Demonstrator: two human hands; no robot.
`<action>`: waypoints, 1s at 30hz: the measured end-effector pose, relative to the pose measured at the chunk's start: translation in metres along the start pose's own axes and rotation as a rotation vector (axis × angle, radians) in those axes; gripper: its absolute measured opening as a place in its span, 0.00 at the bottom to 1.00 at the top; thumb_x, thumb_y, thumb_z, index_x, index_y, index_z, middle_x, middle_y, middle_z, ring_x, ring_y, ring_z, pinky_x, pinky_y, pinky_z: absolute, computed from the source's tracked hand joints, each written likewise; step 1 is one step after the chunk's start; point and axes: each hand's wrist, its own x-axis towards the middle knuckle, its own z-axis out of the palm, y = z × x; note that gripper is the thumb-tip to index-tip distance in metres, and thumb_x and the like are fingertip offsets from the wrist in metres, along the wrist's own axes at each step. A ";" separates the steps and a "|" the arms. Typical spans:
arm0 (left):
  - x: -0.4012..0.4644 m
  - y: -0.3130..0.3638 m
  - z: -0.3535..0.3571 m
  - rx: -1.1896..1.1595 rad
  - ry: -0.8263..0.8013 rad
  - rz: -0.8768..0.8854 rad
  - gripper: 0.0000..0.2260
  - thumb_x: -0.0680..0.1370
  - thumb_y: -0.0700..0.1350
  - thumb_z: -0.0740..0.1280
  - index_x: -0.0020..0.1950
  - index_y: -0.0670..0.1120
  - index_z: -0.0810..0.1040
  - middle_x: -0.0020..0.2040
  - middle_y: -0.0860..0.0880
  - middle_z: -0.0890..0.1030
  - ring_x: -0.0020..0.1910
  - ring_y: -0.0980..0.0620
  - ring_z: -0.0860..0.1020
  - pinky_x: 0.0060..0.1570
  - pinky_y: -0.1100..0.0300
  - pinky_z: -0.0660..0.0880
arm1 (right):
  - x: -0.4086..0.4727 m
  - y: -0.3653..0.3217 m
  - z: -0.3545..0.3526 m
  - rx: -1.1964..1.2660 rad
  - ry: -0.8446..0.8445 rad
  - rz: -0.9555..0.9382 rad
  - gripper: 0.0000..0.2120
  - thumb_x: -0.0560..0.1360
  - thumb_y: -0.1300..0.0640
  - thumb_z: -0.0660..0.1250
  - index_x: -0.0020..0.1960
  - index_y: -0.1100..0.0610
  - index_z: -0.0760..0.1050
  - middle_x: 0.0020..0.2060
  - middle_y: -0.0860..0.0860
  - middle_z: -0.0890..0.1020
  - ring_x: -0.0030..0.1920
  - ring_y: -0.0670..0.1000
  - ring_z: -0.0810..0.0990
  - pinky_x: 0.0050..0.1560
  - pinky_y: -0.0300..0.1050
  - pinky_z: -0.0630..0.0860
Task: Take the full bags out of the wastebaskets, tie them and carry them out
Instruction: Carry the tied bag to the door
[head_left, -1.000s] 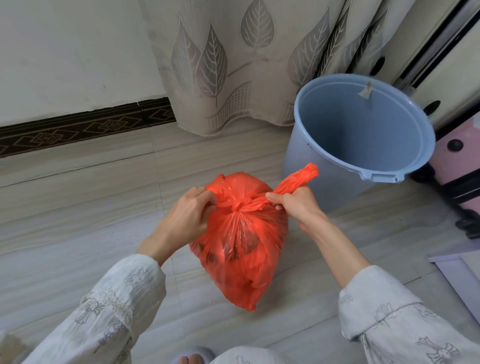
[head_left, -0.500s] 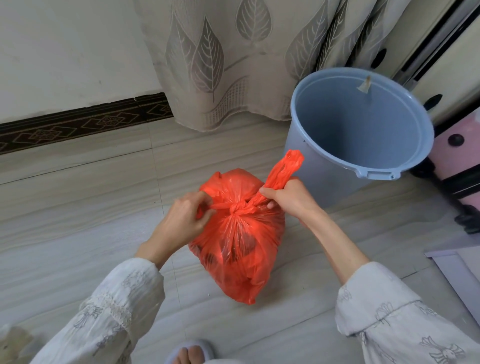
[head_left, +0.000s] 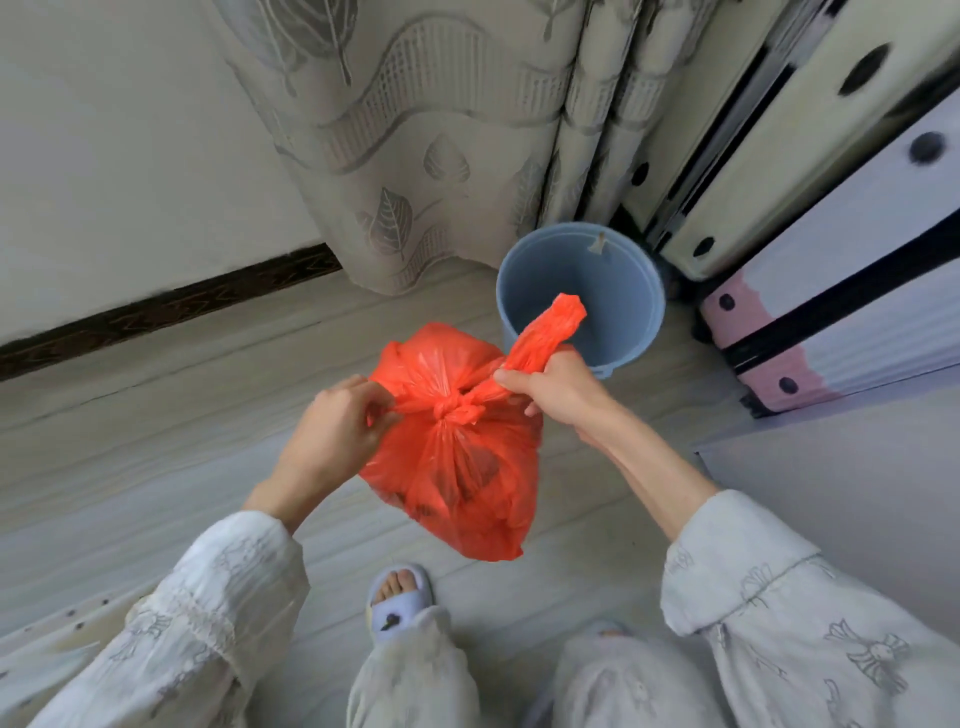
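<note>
- While the orange bag (head_left: 457, 457) hangs in the air above the pale floor (head_left: 156, 415), both hands keep it up by its two twisted ends, and a knot (head_left: 447, 410) sits between them at the top of the bag.
- The left hand (head_left: 337, 431) is closed around the left end of the bag; this end is almost fully hidden inside the fist, so only a short strip shows near the knot.
- The right hand (head_left: 556, 384) is clenched on the right end, and the loose tail (head_left: 550, 327) of it stands up from the fist and covers a part of the wastebasket's near rim.
- Dark shapes show through the thin plastic, but it is not possible to say what they are.
- The blue wastebasket (head_left: 623, 291) stands on the floor behind the bag, just beside the curtain (head_left: 415, 130), with no bag inside; a small pale scrap (head_left: 600, 243) clings at its far rim and is too small to identify.
- To the right are white and pink panels (head_left: 831, 249) with dark round spots, cut off by the frame edge.
- One slipper (head_left: 400, 597) with bare toes shows below the bag; the other foot is hidden by the trouser legs.
- Both sleeves (head_left: 779, 597) are cut off at the bottom.
</note>
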 end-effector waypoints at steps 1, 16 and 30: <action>-0.007 0.019 -0.019 -0.001 -0.048 0.014 0.04 0.71 0.41 0.70 0.43 0.42 0.79 0.35 0.52 0.72 0.36 0.49 0.73 0.43 0.55 0.71 | -0.022 -0.018 -0.012 -0.029 -0.030 -0.003 0.07 0.72 0.60 0.68 0.47 0.64 0.78 0.41 0.59 0.82 0.38 0.55 0.81 0.33 0.40 0.76; -0.099 0.320 -0.228 -0.213 -0.335 0.389 0.04 0.76 0.43 0.64 0.48 0.47 0.78 0.43 0.57 0.79 0.40 0.55 0.77 0.44 0.63 0.69 | -0.365 -0.158 -0.191 0.152 0.395 0.162 0.02 0.72 0.61 0.68 0.41 0.57 0.77 0.39 0.55 0.82 0.44 0.59 0.83 0.45 0.47 0.79; -0.303 0.547 -0.160 -0.156 -0.887 1.024 0.12 0.77 0.42 0.63 0.43 0.61 0.73 0.43 0.57 0.82 0.44 0.61 0.79 0.46 0.71 0.73 | -0.717 -0.012 -0.194 0.472 1.167 0.430 0.07 0.72 0.59 0.68 0.47 0.62 0.80 0.44 0.59 0.84 0.42 0.56 0.84 0.48 0.50 0.81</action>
